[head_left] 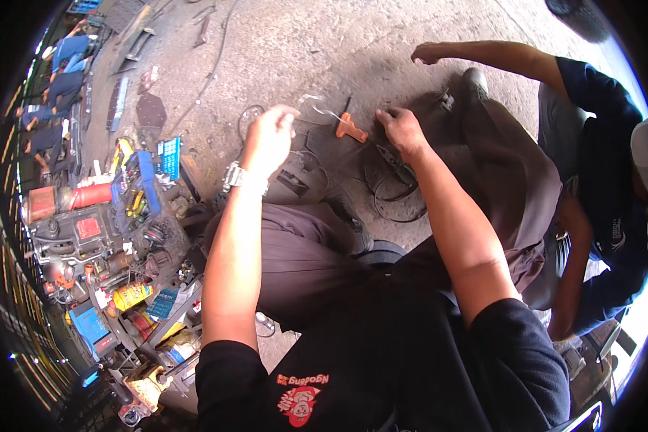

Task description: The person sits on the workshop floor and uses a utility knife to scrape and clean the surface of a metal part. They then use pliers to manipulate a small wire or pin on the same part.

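My left hand (270, 137) is closed, fingertips pinched at the end of a thin pale strand (325, 112) that loops out over the floor. To the right, my right hand (402, 132) has its thumb and fingers drawn together; whatever they grip, if anything, is too small to make out. Between the hands an orange-handled tool (351, 129) with a short dark shaft lies on the ground. Just below my right hand are pliers (394, 160), partly in shade, beside a dark loop of cable (399, 212).
At the left stands a crowded bench of tools, with a blue tool bag (138, 183), a red cylinder (90, 196) and a yellow container (131, 295). A co-worker (597, 108) sits close on the right, one hand (428, 52) reaching over the concrete floor (302, 50). Several people are farther left.
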